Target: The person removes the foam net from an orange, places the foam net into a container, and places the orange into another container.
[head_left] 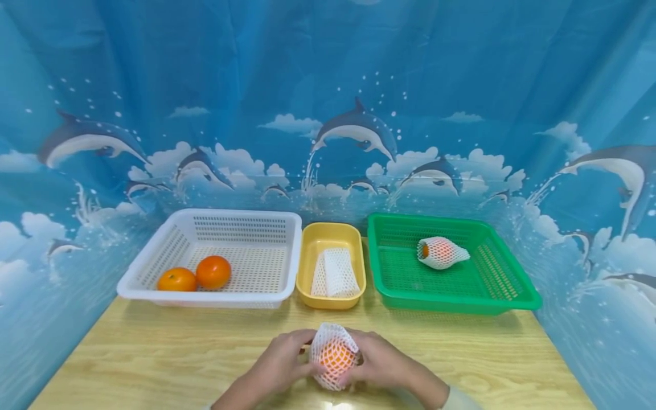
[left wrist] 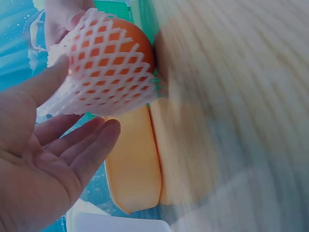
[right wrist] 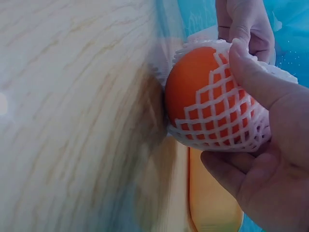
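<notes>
An orange (head_left: 335,357) sits low over the front of the table, partly covered by a white foam net sleeve (head_left: 331,331). Its bottom end is bare in both wrist views. From the left, my left hand (head_left: 283,360) holds the sleeve, with the thumb on the mesh and the fingers curved below it in the left wrist view. My right hand (head_left: 381,360) grips the other side. In the right wrist view its thumb (right wrist: 251,72) presses on the netting and its fingers (right wrist: 227,169) bend under the fruit.
At the back left, a white basket (head_left: 246,296) contains two bare oranges (head_left: 213,272). The yellow tray (head_left: 330,303) in the middle holds folded foam nets (head_left: 339,273). In the green basket (head_left: 441,304) at right lies a netted orange (head_left: 442,253). A dolphin-print curtain (head_left: 328,68) hangs behind.
</notes>
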`<action>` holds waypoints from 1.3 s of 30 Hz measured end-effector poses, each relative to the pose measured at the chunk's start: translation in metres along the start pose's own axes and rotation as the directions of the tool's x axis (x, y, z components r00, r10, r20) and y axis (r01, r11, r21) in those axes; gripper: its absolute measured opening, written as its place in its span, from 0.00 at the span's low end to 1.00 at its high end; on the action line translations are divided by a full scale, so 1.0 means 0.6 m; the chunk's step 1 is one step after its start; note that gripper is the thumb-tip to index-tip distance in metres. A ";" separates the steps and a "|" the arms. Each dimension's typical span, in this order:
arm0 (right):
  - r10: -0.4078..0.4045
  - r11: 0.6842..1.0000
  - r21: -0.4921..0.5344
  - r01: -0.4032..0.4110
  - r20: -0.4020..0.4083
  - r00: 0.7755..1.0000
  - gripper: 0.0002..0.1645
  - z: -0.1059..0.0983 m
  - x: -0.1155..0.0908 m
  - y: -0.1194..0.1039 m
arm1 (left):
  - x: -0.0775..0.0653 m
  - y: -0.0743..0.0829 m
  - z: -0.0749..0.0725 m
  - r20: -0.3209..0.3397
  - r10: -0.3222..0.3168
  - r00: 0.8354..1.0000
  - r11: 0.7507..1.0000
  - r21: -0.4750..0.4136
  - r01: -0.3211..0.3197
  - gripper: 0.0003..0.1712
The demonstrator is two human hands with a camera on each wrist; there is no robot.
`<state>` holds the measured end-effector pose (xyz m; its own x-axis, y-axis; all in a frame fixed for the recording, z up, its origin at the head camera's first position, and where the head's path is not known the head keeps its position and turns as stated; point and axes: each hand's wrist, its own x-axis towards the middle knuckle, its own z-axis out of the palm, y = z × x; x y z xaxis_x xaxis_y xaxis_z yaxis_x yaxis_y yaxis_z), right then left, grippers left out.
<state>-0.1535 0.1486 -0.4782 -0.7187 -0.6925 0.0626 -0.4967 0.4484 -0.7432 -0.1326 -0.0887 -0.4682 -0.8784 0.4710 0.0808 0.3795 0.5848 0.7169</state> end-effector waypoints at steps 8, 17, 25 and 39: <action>-0.041 0.995 -0.094 0.039 -0.017 0.999 0.30 -0.009 0.000 -0.006 | -0.003 -0.001 0.008 0.041 0.015 0.999 0.999 -0.036 -0.013 0.41; -0.019 0.998 -0.064 0.015 -0.059 0.998 0.26 -0.008 0.001 -0.005 | 0.000 -0.002 0.016 0.000 0.009 1.000 1.000 0.024 -0.009 0.40; 0.020 1.000 -0.017 -0.021 -0.022 1.000 0.37 0.002 0.001 -0.005 | -0.002 0.002 0.010 0.016 -0.015 1.000 1.000 0.004 0.015 0.37; 0.062 0.996 -0.062 -0.061 0.021 0.998 0.68 0.021 0.002 -0.011 | -0.006 0.008 -0.016 0.011 0.067 0.998 0.979 0.192 -0.068 0.22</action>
<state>-0.1447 0.1375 -0.4817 -0.7377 -0.6751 0.0024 -0.4813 0.5234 -0.7031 -0.1302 -0.0936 -0.4585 -0.8475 0.5168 0.1210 0.4872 0.6670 0.5637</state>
